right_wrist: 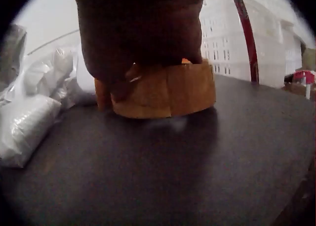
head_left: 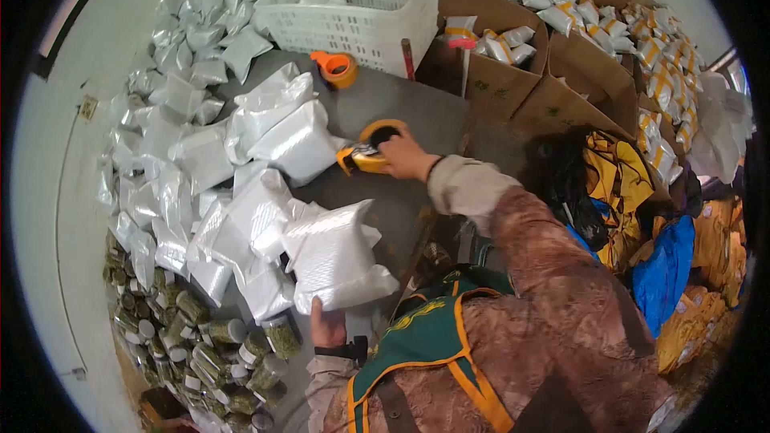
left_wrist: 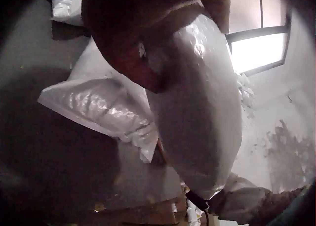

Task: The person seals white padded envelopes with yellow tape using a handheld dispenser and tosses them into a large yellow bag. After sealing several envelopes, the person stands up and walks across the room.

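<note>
My left hand [head_left: 325,325] holds a puffy white bubble-wrap package [head_left: 333,252] by its near edge, thumb upright against it; the other fingers are hidden underneath in the head view. In the left wrist view this package [left_wrist: 202,107] stands on edge beside the dark shape of the hand [left_wrist: 143,43]. With my right hand [head_left: 405,156] I grip a yellow tape dispenser carrying a roll of tape [head_left: 370,159], low over the grey table [head_left: 393,224]. The right wrist view shows the brownish tape roll [right_wrist: 165,92] under the curled fingers, close over the tabletop.
More white packages [head_left: 200,152] are heaped along the table's left. Jars of green contents [head_left: 212,361] crowd the near left. An orange tape dispenser [head_left: 335,70] lies before a white plastic crate [head_left: 353,28]. Cardboard boxes [head_left: 489,80] with taped white packages stand at the right.
</note>
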The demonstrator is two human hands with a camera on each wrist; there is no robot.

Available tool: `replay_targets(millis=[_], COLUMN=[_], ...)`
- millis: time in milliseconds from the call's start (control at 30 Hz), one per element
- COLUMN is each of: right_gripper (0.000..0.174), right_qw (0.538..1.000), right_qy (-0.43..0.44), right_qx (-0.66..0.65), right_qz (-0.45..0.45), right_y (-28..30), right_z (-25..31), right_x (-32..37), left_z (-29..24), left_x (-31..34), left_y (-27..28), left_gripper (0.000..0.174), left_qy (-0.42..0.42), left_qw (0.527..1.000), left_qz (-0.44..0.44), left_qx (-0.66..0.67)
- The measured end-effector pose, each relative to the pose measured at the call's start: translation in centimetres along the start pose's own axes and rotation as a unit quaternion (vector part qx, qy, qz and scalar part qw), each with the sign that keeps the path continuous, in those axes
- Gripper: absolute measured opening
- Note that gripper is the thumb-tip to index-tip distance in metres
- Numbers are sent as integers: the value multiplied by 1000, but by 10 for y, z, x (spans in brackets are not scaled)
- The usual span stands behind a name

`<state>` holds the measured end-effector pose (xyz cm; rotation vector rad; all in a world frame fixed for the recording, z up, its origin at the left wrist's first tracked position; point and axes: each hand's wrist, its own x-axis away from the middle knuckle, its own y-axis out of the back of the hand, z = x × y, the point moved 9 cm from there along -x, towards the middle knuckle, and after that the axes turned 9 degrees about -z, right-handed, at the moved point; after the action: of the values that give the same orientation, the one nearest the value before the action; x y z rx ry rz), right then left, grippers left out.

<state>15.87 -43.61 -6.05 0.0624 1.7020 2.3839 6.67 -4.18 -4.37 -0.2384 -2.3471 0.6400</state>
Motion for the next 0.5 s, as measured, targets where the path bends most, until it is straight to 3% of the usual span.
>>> replay_targets(millis=[67,100,200,367,467,500], right_gripper=[43,45,52,51,43,43], right_qw=[993,995,943,885,816,753], right_qy=[-40,-74,-181,-270,-327,-352], right_qx=[-104,-74,-276,-378,-475,-555], right_qz=[-27,4,-28,1,40,30], right_y=[20,29,50,63,62,58], right_z=[-14,-51,-61,-93,-97,-101], right_x=[23,74,108,144,136,134], left_z=[-6,55,44,75,98,100], left_x=[7,4,-10,-35,-46,-48], left_y=[-14,-16,-35,-75,-81,-86], left_gripper=[60,60,59,54,54,53], left_qy=[-1,54,58,75,108,97], left_qw=[1000,998,998,997,992,993], left_qz=[-7,13,20,-7,-58,-61], left_qx=[-25,28,15,3,-39,-35])
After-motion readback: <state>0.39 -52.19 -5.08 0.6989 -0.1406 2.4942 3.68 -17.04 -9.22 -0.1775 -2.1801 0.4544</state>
